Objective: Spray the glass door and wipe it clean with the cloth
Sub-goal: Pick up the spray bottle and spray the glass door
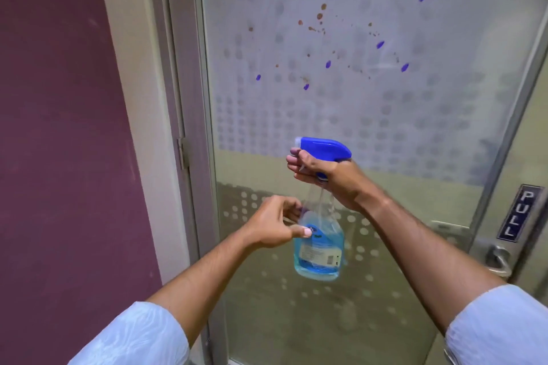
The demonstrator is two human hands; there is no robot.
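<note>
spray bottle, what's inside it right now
The spray bottle holds blue liquid in its lower part; the upper body looks clear. The left hand and the label cover some of it.

There is one spray bottle [320, 234], held between two hands: the right hand [329, 175] up top, the left hand [275, 224] lower down. Above the hands, the one glass door [385, 127] has six blue spots [380, 44] and many small brown spots [319, 16]. To the right of the hands are one PULL sign [520, 212] and one door handle [501, 258].

Single head-worn wide-angle view, facing forward and slightly down, close to the glass door [370, 92]. Door frame [189, 127] at 9 o'clock, handle [498, 258] at 4 o'clock; both forearms enter from 6 o'clock.
</note>
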